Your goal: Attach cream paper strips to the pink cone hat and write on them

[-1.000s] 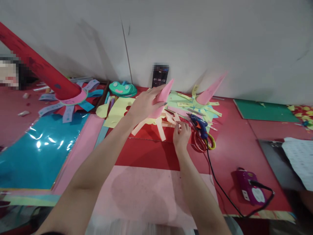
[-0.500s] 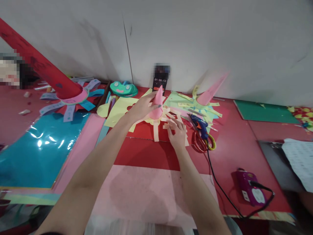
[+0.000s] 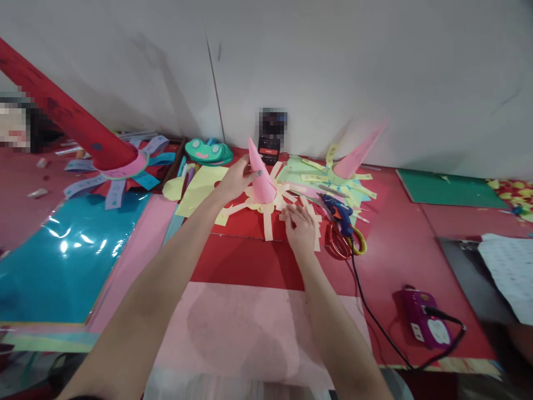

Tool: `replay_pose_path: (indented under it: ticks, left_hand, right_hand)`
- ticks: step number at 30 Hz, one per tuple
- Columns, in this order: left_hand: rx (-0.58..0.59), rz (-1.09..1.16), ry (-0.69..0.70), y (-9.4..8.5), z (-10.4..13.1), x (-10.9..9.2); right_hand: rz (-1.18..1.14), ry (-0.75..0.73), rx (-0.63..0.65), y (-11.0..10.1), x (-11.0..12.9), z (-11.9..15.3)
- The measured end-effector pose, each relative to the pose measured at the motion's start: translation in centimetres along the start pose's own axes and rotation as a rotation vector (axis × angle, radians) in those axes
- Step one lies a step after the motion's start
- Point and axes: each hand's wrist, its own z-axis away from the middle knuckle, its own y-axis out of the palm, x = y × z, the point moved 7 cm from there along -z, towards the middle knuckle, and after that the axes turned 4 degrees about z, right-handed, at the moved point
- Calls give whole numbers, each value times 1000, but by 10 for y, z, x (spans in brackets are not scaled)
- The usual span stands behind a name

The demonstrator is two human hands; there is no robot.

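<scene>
A pink paper cone [image 3: 263,184] with cream paper strips round its base leans left on red card in the middle. My left hand [image 3: 238,180] is at the cone's left side, thumb and fingers closed on it. My right hand [image 3: 300,225] rests lower right of the cone by loose cream strips [image 3: 316,222]; its fingers are bent together, and what they hold, if anything, is hidden. A blue glue gun [image 3: 339,214] lies just right of that hand, over scissors with red and yellow handles [image 3: 360,241].
A second pink cone [image 3: 358,158] stands behind the glue gun. A phone [image 3: 270,147] leans on the wall. At left are a large red cone [image 3: 83,128] and a shiny blue sheet [image 3: 70,255]. The black cord runs to a purple power box [image 3: 425,319].
The cone has tipped to the left, and my left hand has shifted left and slightly down with it. My right hand's fingers have drawn closer together. The phone screen shows different content.
</scene>
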Motion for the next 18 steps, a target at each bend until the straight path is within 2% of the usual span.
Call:
replay_pose_path:
  ticks: [8,13,18]
  left_hand:
    - [-190,7,27,-26,-5,11]
    - [-318,63,1,-45,-10,22]
    - [-336,71,-14,-53,-10,23]
  right_hand:
    - [20,-13,-77,-7,1,-1]
    - [14,22,-71,-4,-5,-2]
    - [-36,9,-97,-8,-3,-2]
